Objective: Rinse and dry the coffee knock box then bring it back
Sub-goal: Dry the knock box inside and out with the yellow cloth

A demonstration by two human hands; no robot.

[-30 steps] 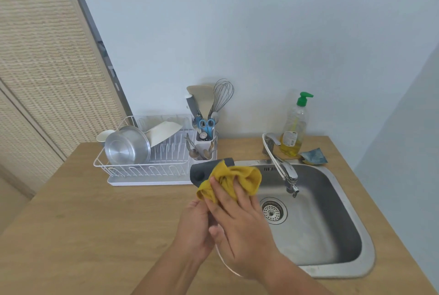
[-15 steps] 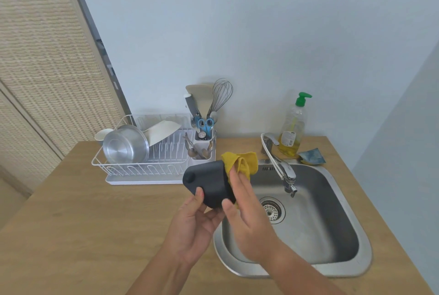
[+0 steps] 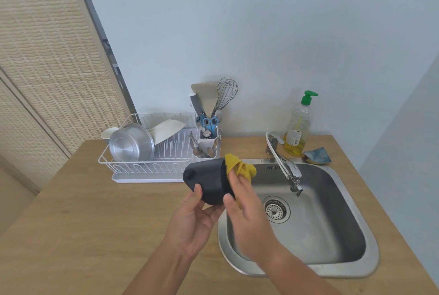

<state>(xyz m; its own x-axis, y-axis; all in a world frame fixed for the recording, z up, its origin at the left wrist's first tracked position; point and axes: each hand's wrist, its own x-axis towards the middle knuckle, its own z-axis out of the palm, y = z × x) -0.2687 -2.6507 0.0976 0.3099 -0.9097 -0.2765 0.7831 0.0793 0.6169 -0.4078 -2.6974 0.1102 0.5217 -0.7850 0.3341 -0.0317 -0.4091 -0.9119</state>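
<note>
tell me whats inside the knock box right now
A yellow cloth bunches out of the knock box mouth, pressed in by the right hand; the left hand grips the box on its side. The mouth faces away, so the interior is hidden.

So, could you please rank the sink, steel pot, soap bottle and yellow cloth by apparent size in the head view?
Largest first:
sink
steel pot
soap bottle, close to the pot
yellow cloth, partly covered by the right hand

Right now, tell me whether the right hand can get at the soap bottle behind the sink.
Probably not freely: the right hand holds the yellow cloth against the knock box, and the faucet stands between it and the soap bottle.
</note>
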